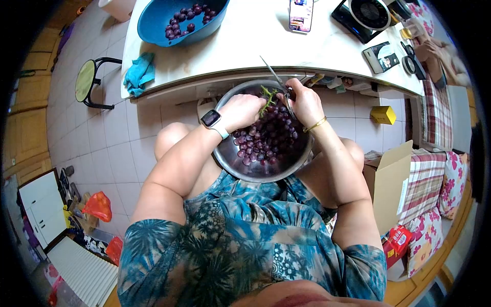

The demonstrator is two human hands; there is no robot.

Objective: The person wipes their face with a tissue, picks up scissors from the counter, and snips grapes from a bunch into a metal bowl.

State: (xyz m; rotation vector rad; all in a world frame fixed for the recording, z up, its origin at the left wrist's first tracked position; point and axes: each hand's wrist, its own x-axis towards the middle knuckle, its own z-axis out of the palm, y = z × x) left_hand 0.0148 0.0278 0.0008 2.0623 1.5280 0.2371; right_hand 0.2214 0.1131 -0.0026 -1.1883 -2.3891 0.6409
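Observation:
A metal bowl (231, 169) sits in my lap, with many dark purple grapes (258, 146) inside it. My left hand (243, 111), with a watch on its wrist, is closed over the bowl's left side at a bunch's green grape stem (267, 97); its fingertips are partly hidden. Over the right side of the bowl, my right hand (304, 104) grips a pair of scissors (271, 70). Their blades point up and left past the bowl's far rim, and the handles are mostly covered by my fingers.
On the white table (245, 46) ahead stand a blue basin (148, 28) with more grapes, a teal cloth (139, 74), a phone (300, 15) and a black scale-like device (369, 14). A stool (87, 80) is at left, a cardboard box (391, 184) at right.

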